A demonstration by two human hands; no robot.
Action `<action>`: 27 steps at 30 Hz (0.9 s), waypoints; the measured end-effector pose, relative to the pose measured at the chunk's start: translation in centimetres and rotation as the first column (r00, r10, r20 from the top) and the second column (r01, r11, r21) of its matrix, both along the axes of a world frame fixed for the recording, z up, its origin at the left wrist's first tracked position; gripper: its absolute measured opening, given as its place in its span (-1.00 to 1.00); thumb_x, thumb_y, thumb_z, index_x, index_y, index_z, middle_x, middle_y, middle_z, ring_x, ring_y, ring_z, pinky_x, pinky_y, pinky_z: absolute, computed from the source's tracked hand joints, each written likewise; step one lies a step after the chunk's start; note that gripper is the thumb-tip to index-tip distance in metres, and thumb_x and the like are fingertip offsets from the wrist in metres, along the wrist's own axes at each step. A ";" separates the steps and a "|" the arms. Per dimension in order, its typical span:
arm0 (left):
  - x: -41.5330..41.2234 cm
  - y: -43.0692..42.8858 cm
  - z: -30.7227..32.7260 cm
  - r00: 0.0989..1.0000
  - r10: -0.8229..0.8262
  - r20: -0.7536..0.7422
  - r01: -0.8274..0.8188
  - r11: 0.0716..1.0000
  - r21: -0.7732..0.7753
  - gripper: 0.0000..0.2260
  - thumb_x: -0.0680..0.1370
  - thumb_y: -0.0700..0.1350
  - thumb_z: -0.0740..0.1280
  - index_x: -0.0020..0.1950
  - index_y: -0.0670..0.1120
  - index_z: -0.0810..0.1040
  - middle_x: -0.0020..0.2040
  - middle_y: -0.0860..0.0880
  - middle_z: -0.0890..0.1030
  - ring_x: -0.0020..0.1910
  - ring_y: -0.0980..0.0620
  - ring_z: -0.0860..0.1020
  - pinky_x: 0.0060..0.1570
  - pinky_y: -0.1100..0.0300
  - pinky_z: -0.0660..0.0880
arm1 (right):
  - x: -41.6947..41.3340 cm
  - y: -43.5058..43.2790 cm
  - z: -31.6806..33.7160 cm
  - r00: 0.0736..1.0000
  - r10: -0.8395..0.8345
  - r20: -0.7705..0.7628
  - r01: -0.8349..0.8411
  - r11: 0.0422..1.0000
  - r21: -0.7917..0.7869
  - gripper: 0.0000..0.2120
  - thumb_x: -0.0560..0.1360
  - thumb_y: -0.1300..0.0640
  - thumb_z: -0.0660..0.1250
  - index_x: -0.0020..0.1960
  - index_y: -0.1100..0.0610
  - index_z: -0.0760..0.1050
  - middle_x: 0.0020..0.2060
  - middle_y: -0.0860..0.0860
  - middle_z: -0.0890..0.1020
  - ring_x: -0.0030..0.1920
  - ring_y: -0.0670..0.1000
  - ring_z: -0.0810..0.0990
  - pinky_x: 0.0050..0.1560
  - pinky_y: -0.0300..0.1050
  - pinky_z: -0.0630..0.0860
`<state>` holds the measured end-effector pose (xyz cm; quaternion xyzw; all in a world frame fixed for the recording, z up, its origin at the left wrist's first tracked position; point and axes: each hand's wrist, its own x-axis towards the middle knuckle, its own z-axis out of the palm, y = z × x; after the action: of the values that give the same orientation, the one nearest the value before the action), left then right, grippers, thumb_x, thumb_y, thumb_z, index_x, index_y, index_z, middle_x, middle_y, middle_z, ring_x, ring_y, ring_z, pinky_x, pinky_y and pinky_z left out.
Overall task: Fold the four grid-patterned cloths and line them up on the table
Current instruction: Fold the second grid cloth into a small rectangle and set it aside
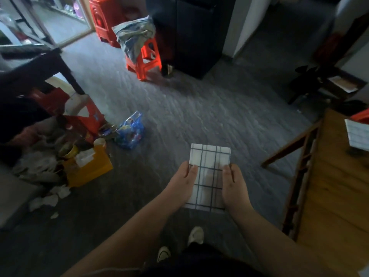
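Gripping folded cloth (209,172) — left hand (182,186), right hand (234,188).

Lived-in home, not a workplace: grey floor (199,108), red plastic stool (148,56) with grey clothes (133,37) dumped over it, more stacked stools (103,19) by a glass door (65,23), tall black cabinet (195,33), wooden table (339,186) at right, floor rubbish at left: yellow box (89,168), blue bag (130,132), paper cup (99,142)

no legible text, labels or numbers
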<state>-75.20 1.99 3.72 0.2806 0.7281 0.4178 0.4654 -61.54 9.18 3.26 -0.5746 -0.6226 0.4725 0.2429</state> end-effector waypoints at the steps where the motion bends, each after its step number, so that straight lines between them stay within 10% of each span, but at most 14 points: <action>1: -0.3 1.7 0.0 0.998 -0.040 -0.050 0.040 0.999 -0.002 -0.79 0.71 0.05 0.13 0.17 -0.01 0.48 0.02 -0.05 0.61 0.00 -0.02 0.60 0.04 0.04 0.57 | 0.1 1.4 0.1 0.999 -0.046 -0.025 0.045 0.998 -0.042 -0.74 0.70 0.05 0.12 -0.05 0.16 0.44 -0.19 0.02 0.53 -0.25 -0.18 0.48 -0.32 -0.40 0.33; 10: -0.2 23.6 -0.3 0.924 -0.270 -0.271 0.284 0.959 0.015 -0.75 0.72 0.01 0.11 0.03 -0.17 0.34 -0.20 -0.06 0.43 -0.29 0.07 0.39 -0.25 0.11 0.38 | 3.0 19.8 -1.1 0.969 -0.178 -0.171 0.146 0.972 -0.185 -0.88 0.66 0.15 0.22 0.04 0.05 0.53 -0.08 0.00 0.64 -0.08 -0.03 0.60 -0.16 -0.14 0.47; 23: 5.6 57.9 3.5 0.905 -0.423 -0.049 0.424 0.905 0.019 -0.83 0.64 -0.03 0.32 0.23 0.10 0.54 0.06 0.07 0.69 0.05 0.08 0.66 0.20 -0.06 0.57 | 10.8 50.4 2.7 0.946 -0.305 -0.109 0.297 0.951 -0.088 -0.87 0.64 0.03 0.28 -0.01 0.06 0.55 -0.15 0.08 0.65 -0.11 0.09 0.64 -0.01 0.17 0.58; 27: 6.8 66.9 2.9 0.870 -0.481 -0.105 0.486 0.874 0.025 -0.92 0.64 0.00 0.30 0.08 0.08 0.59 0.04 -0.05 0.68 0.03 -0.01 0.65 0.04 0.12 0.53 | 11.8 57.9 2.6 0.923 -0.367 -0.114 0.352 0.927 -0.131 -0.86 0.64 0.03 0.27 0.00 0.07 0.54 -0.12 0.11 0.66 -0.09 0.11 0.66 0.03 0.17 0.61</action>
<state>-68.37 68.86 6.67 0.4851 0.6453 0.2925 0.5125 -49.71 67.06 5.85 -0.6577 -0.4621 0.4909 0.3360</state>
